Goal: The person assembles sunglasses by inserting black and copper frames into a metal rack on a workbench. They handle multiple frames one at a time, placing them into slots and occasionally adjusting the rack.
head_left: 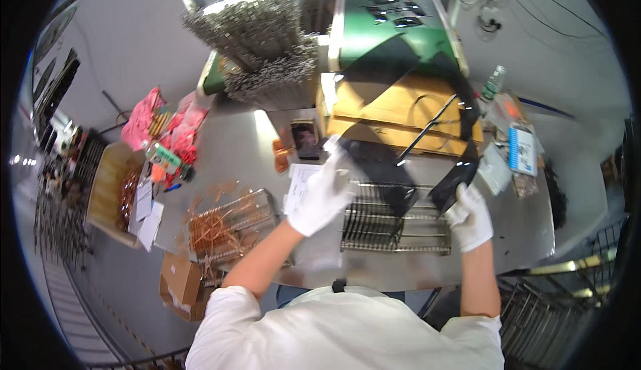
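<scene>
My right hand point(471, 218), in a white glove, grips the lower right edge of a glossy black curved panel point(456, 182). Motion smears the panel, which seems to have openings; how its dark parts join is unclear. In a white glove too, my left hand point(322, 195) has its index finger stretched up beside the left dark part, its other fingers partly bent. Whether that finger touches the part is hard to see. Below the panel, between my hands, a metal wire rack point(427, 243) holds several thin black pieces point(367, 226) standing in a row on its left side.
Yellow-brown cardboard point(374, 113) lies behind the panel, before a green conveyor point(360, 30) carrying black parts. A phone point(306, 138) and bundled grey rods point(267, 50) stand left of it. Copper-coloured strips point(210, 230) fill another rack. A bottle point(493, 83) and blue-edged booklet point(522, 150) sit right.
</scene>
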Tool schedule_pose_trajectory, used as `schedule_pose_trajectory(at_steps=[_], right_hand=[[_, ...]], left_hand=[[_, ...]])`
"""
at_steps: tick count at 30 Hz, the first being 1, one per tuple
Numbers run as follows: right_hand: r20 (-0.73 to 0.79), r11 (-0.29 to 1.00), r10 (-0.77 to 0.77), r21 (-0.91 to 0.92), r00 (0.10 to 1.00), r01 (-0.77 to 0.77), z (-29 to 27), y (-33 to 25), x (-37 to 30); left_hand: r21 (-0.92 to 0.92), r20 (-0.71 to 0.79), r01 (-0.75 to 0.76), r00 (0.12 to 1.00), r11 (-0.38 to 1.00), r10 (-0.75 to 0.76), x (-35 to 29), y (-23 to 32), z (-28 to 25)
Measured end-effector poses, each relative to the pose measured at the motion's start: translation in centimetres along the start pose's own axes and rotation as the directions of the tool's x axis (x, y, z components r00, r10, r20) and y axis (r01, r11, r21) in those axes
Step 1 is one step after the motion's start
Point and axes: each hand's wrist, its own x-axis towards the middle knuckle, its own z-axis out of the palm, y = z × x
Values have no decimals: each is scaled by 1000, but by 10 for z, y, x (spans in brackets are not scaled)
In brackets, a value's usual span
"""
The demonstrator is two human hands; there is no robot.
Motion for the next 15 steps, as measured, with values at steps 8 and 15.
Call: schedule_pose_trajectory(at_steps=[8, 15], right_hand=[[104, 814, -179, -542, 978, 207, 33, 21, -64], [445, 219, -159, -855, 881, 471, 24, 47, -37]], left_hand=[[-493, -344, -654, 752, 574, 563, 9, 99, 89], [-281, 11, -656, 727, 700, 686, 23, 105, 57]])
